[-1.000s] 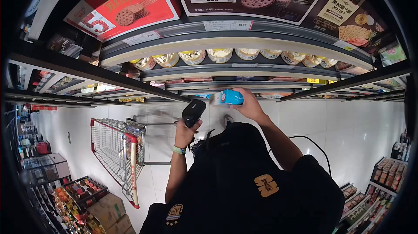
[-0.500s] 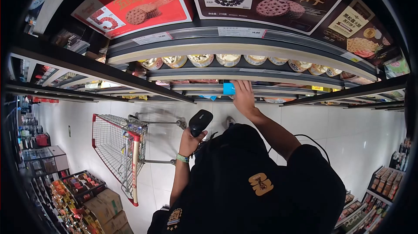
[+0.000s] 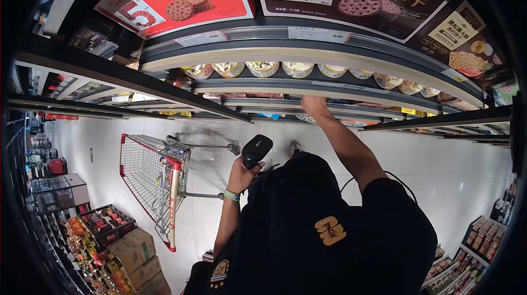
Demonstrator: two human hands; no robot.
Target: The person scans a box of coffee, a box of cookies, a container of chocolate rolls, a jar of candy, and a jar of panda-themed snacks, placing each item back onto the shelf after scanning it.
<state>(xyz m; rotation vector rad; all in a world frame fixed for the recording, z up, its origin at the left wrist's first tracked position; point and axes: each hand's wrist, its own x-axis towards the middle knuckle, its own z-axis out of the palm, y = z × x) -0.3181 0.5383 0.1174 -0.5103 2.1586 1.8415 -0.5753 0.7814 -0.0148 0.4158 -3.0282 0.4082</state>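
Observation:
My left hand (image 3: 242, 175), with a patterned wristband, is wrapped round the handle of a black handheld barcode scanner (image 3: 257, 150), held out over the floor. My right hand (image 3: 314, 106) reaches into a lower level of the store shelf (image 3: 263, 94). Its fingers are hidden under the shelf edge, so whatever they touch or hold does not show. Just above that hand stands a row of round tubs (image 3: 297, 69) with pale lids.
A wire shopping cart (image 3: 156, 177) with red corners stands at my left. On the top shelf are a red biscuit box (image 3: 181, 6) and a dark biscuit box (image 3: 362, 4) above price tags. Stacked cartons (image 3: 134, 251) and packaged goods sit at lower left.
My right hand has gone deeper into the shelf, and the blue package it held is out of sight. My left hand still holds the scanner; the view has shifted slightly.

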